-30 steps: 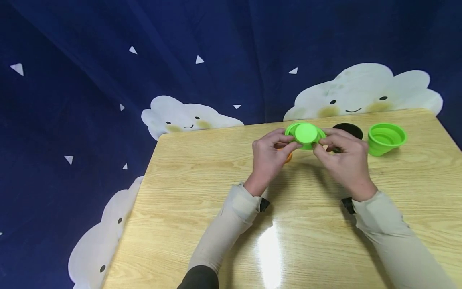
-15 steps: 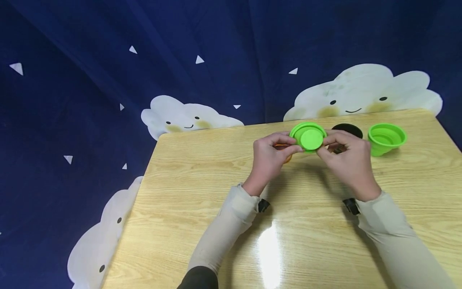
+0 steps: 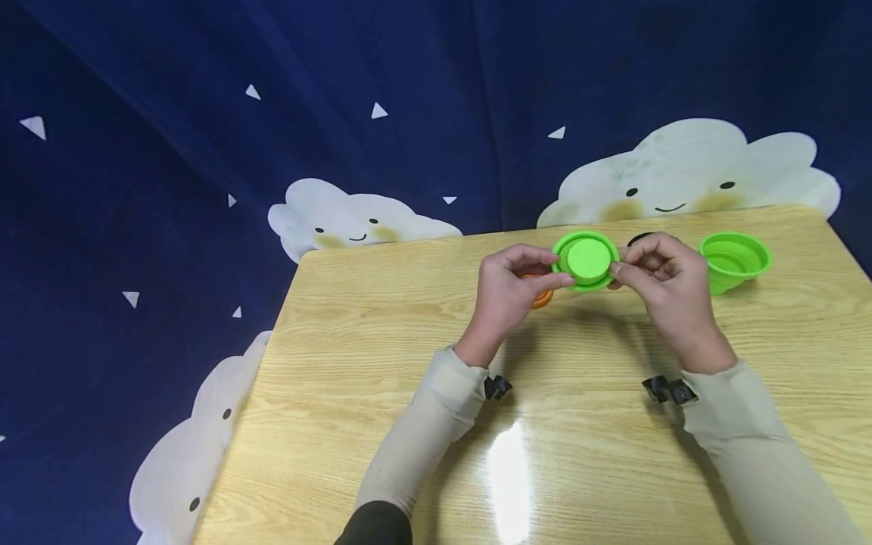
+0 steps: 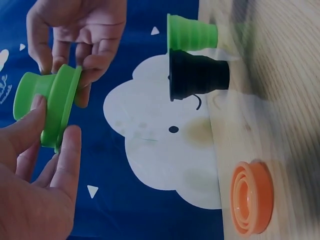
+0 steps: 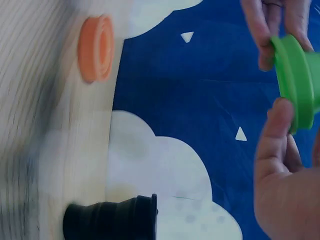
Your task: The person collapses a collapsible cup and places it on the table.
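Between my hands, above the back of the table, is a green collapsible cup [image 3: 589,260]. It is partly folded, its narrow base end turned toward the head camera and its wide rim facing away. My left hand [image 3: 502,291] pinches its left side between thumb and fingers. Thumb and fingertips of my right hand [image 3: 674,299] pinch the opposite side at the rim. In the left wrist view the narrow section of this green cup [image 4: 49,105] juts out from the wider ring. Behind my left fingers, an orange collapsed cup [image 3: 543,295] lies on the table, partly hidden.
A second green cup [image 3: 734,261] stands extended at the back right. Beside it is a black cup [image 4: 200,75], mostly hidden by my right hand in the head view. The wooden table [image 3: 354,341] ends against a dark blue curtain [image 3: 409,68] with clouds.
The green cup has tilted, its base turning more squarely to the head camera, and shifted slightly right. My right hand has moved a little right, its fingers regripping the rim.
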Demonstrator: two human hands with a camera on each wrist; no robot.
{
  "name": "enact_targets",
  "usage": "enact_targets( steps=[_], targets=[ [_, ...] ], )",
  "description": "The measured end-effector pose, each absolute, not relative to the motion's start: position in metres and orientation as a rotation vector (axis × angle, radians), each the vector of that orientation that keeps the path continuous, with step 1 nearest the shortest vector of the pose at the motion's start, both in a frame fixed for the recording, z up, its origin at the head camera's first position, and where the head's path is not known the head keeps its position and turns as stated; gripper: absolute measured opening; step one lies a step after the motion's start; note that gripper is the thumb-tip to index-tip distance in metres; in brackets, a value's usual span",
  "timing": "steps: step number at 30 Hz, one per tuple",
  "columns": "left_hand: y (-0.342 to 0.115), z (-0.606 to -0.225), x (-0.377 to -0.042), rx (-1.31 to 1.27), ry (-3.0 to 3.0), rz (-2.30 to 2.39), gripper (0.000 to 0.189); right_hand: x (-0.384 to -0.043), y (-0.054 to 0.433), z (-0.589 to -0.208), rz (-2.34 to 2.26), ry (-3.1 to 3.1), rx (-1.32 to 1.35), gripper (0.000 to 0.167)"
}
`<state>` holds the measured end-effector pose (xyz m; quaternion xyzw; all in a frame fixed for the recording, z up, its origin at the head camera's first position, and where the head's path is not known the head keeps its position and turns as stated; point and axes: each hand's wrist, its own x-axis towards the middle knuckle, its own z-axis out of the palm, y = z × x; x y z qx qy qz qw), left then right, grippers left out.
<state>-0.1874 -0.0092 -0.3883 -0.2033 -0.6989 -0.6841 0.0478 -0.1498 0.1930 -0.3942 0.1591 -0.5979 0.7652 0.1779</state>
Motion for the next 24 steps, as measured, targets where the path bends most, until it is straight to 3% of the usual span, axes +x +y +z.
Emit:
enact_targets(
  steps=[11, 24],
  targets=[
    [-0.0097, -0.3911, -0.1865, -0.643, -2.108, -2.232, 0.034, -0.1510, 0.1951, -0.3924, 2.321, -1.627, 0.377, 0.024],
    [-0.0013, -0.3921, -0.1838, -0.657, -1.923, -2.247, 0.030, -0.1513, 0.1874, -0.3941, 2.147, -1.692, 0.376, 0.022]
  ],
)
